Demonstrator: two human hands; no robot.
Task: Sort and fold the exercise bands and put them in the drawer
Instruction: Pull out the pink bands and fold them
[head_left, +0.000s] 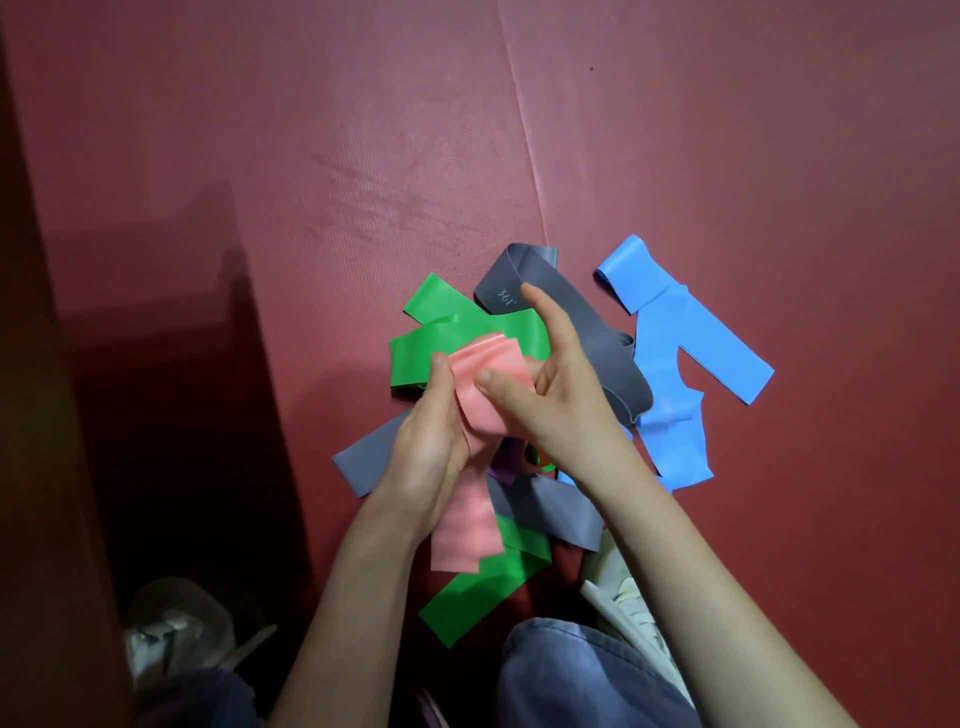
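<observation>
Both hands grasp the pink band (475, 410) over the pile: left hand (431, 447) gripping its middle, right hand (550, 384) pinching its far end above the green band (457, 338).

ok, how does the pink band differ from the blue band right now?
Pink band is held up by left hand and right hand; blue band lies untouched on the red mat. Pink band hangs over the pile's middle; blue band sprawls at its right edge. Both are flat, wide strips.
</observation>
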